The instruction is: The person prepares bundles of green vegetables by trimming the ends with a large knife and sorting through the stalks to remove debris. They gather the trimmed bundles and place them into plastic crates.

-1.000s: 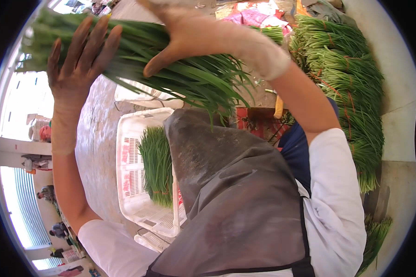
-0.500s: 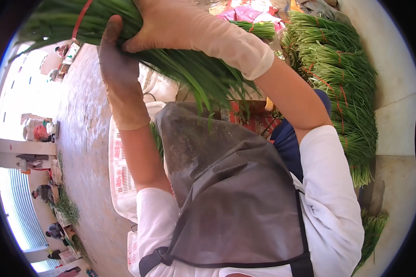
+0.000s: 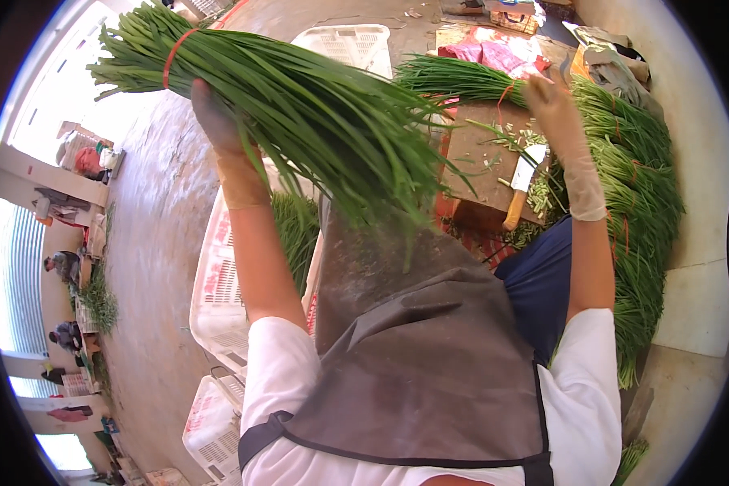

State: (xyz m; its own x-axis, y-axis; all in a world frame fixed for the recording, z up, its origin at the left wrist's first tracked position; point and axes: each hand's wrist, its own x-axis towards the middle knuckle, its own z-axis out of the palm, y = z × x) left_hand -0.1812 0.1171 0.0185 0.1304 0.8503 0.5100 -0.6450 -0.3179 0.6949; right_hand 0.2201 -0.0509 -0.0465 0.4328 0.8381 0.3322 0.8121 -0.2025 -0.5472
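My left hand (image 3: 219, 121), gloved, grips a big bundle of garlic chives (image 3: 300, 101) from below, near its red band (image 3: 175, 58). The leaf tips of this bundle hang toward my apron (image 3: 413, 348). My right hand (image 3: 552, 109), in a pale glove, is at the stem end of a second chive bundle (image 3: 462, 78), banded and lying on a wooden block (image 3: 474, 150). Its fingers are curled, and what lies in them is hidden. On the block, a knife (image 3: 525, 178) with a wooden handle rests among cut stem bits (image 3: 535, 138).
Banded chive bundles (image 3: 636, 202) are piled along the wall at my right. White plastic crates (image 3: 219, 316) stand at my left, one with chives (image 3: 296, 231) inside. Another white crate (image 3: 344, 44) is ahead. Far left, people (image 3: 65, 263) sit by more greens.
My right hand has let go of the big bundle and moved right to the block. The left hand alone now holds the bundle, lower in view. The knife and block have come into sight.
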